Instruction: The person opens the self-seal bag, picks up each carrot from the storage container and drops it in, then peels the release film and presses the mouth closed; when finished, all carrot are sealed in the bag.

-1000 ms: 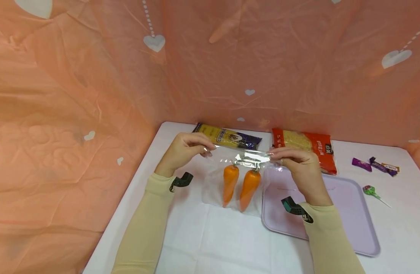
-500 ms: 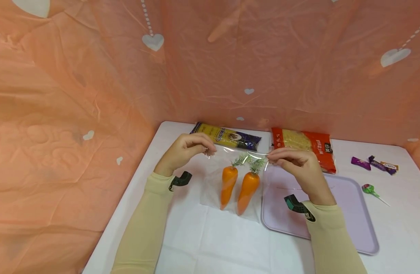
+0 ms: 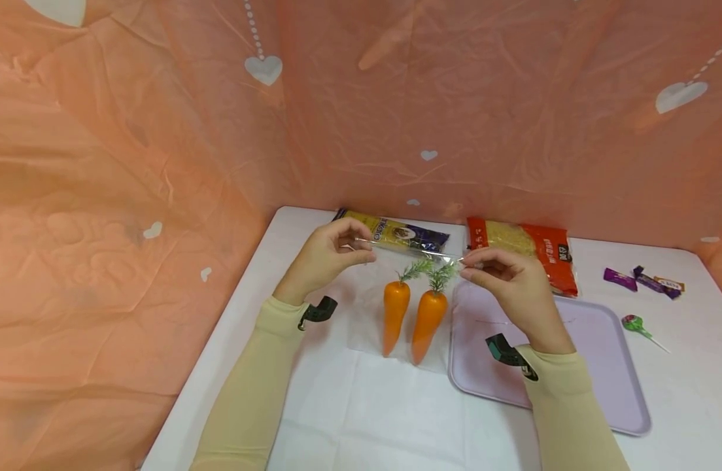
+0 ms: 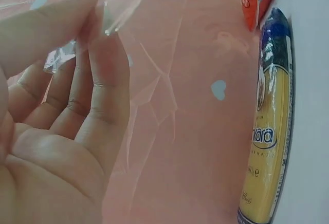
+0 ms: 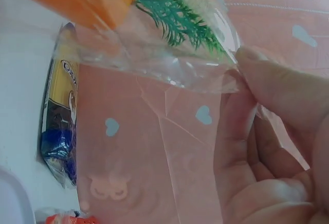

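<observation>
Between both hands hangs a clear plastic bag [image 3: 363, 330] containing two orange carrots [image 3: 396, 317] with feathery green tops [image 3: 440, 275]. My left hand [image 3: 331, 255] pinches the bag's upper left corner between thumb and index finger. In the left wrist view, that hand [image 4: 67, 116] shows film running from its fingertips. The upper right corner is pinched by my right hand [image 3: 516, 288]. From the right wrist view, the thumb and index finger of this hand [image 5: 272, 131] meet at the bag's edge, close to the green leaves [image 5: 177, 18].
Behind the bag lie a yellow and blue pasta packet [image 3: 390, 232] and a red packet [image 3: 549, 255] with yellowish contents. A lilac tray [image 3: 602, 366] sits under the right forearm. Wrapped candies [image 3: 621, 280] and a green lollipop [image 3: 634, 325] lie at the right.
My left hand has risen slightly and its finger pose on the corner has shifted. The bag swung a little toward me, then back; glare has left the green tops. The right hand stays nearly in place.
</observation>
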`<state>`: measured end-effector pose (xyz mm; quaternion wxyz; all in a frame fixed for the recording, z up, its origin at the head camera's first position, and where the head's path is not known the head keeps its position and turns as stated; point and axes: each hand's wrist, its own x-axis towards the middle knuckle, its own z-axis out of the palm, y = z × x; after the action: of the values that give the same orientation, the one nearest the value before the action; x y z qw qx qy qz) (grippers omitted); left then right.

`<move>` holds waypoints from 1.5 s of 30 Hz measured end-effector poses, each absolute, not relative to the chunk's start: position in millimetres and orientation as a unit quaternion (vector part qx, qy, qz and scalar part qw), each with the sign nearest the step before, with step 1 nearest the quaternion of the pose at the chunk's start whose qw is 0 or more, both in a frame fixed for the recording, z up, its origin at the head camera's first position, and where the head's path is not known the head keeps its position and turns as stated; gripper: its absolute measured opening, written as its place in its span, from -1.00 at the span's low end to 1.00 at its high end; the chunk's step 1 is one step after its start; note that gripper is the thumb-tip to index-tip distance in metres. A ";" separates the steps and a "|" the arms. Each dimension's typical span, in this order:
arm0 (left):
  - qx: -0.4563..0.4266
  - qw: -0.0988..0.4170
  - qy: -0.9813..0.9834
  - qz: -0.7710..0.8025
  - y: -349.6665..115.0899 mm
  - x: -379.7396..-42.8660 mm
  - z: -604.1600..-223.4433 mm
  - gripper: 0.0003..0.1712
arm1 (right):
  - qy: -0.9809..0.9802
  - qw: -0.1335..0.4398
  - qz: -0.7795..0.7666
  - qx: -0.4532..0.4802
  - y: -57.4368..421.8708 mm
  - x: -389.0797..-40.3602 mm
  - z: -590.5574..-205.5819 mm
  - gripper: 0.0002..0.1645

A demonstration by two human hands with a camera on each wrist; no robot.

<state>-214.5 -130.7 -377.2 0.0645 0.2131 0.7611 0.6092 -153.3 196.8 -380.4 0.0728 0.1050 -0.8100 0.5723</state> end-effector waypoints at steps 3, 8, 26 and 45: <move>0.211 0.067 0.759 0.612 -131.4 -214.2 -374.9 -0.62 | -0.815 0.076 0.565 0.106 199.4 -153.7 -379.5 -0.72; 0.224 0.068 0.763 0.603 -132.4 -213.8 -373.0 -0.62 | -0.822 0.099 0.552 0.099 203.9 -152.5 -376.7 -0.74; 0.231 0.090 0.772 0.585 -135.5 -215.1 -375.6 -0.67 | -0.839 0.057 0.538 0.058 187.5 -155.5 -383.4 -0.46; 0.224 0.119 0.822 0.510 -143.5 -231.0 -397.2 -0.64 | -0.850 -0.063 0.519 0.067 187.0 -169.8 -404.7 -0.42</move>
<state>-231.0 -143.5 -397.2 0.1189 0.2240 0.8217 0.5104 -169.8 187.0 -404.7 -0.0629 0.0671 -0.8496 0.5193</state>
